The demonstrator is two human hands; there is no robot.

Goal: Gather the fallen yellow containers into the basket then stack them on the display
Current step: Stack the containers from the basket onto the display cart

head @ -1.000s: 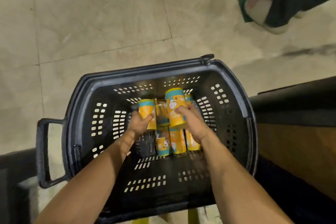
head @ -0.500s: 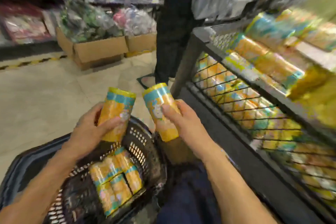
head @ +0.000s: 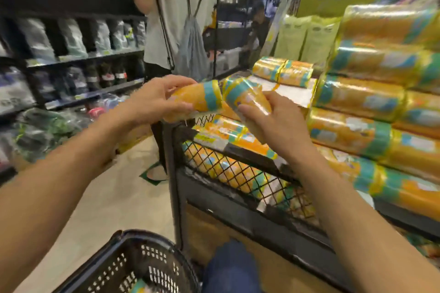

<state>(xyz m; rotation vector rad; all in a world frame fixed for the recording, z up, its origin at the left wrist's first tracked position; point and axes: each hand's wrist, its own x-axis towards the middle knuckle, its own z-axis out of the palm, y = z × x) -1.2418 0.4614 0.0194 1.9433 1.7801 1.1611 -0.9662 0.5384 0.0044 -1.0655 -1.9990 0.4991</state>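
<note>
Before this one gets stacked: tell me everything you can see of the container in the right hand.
The container in the right hand is a yellow-orange cylinder with a teal band and a gold rim at its upper end, under a glossy wrap. Its print is too blurred to read. It lies tilted, banded end up and to the left, close against the end of the container in the left hand; whether they touch is unclear. The right hand grips its lower half, above the corner of the black display rack.
</note>
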